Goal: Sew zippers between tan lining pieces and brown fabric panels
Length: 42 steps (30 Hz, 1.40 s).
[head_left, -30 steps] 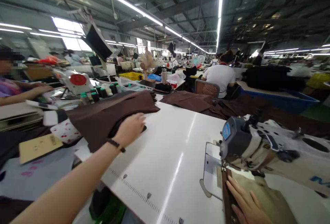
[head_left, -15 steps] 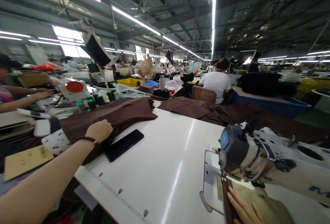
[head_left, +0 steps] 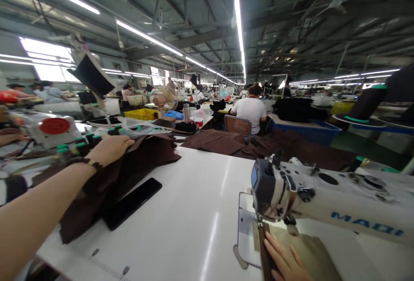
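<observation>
My left hand (head_left: 111,148) reaches across to the pile of brown fabric pieces (head_left: 152,156) at the table's left side. Its fingers are closed on the edge of a brown piece, which hangs down below the wrist. Beside that piece lies a black phone (head_left: 136,203), its lower end close to the cloth. At the lower right my right hand (head_left: 286,259) lies flat, fingers stretched, on a khaki fabric piece (head_left: 312,244) with a brown strip (head_left: 265,251) along its edge. That work sits under the head of a white sewing machine (head_left: 304,190).
Brown fabric (head_left: 216,140) is heaped along the table's far edge. Thread cones (head_left: 86,143) and another sewing machine (head_left: 48,127) stand to the left. Beyond are a seated person in a white shirt (head_left: 250,110), a blue bin (head_left: 304,131) and a yellow crate (head_left: 140,114).
My left hand has risen, lifting a brown fabric piece from the pile so it hangs toward the table's front. The view has turned right. My right hand stays on the fabric at the machine.
</observation>
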Motion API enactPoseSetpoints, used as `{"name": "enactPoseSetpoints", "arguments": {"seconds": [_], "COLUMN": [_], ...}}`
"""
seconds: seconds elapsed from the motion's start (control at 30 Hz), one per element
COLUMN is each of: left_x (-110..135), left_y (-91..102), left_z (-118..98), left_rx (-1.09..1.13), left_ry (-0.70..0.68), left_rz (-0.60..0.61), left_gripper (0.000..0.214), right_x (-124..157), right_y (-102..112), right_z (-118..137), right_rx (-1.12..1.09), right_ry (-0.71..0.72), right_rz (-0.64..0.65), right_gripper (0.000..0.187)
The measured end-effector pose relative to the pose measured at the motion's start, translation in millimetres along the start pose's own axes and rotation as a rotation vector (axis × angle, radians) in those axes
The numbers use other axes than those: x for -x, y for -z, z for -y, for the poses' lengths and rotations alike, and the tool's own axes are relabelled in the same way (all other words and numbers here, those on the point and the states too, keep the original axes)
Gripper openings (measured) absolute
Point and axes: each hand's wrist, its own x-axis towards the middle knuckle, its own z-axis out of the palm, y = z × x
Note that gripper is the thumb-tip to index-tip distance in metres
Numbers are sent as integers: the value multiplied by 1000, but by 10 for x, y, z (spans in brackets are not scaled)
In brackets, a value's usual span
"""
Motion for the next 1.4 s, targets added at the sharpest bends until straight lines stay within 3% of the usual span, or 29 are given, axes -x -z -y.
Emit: {"name": "enactPoseSetpoints", "arguments": {"seconds": [0.1,0.3,0.37,0.47,0.7,0.9,1.07,1.27,1.4], "left_x": [127,835,1042,1184,1303,1501,1667,1952,2096], "left_y": [-102,-733,-841,-849,-655,-636,-657,-839,-917], "left_z": [-570,-1822,-2094,-2326,-2379,-2269,-2158,-2038,-2079], "left_rx": [73,236,282,349,663,654,563,439,376], "left_ry": [-186,-562,-654,-752,-886,-946,-1040,-1212,-1207], "left_rz": [24,239,289,341,545,651,609,604,558], "left_gripper": [35,31,29,32,38,34,41,88,86], "right_x": [-33,-58,-64,-66,-50,-65,-75,-75,-77], "right_y": [195,698,791,839,845,820,816,822,817], "right_z": [141,463,504,514,511,476,465,458,455], "right_rx": [-117,-233,-250,-258,-270,-269,-272,-259,-252], "right_ry": [-78,-206,-210,-216,-220,-221,-211,-209,-215], "right_rz": [36,91,102,119,115,132,131,141,141], "right_gripper": [49,48,48,47,45,46,46,46,46]}}
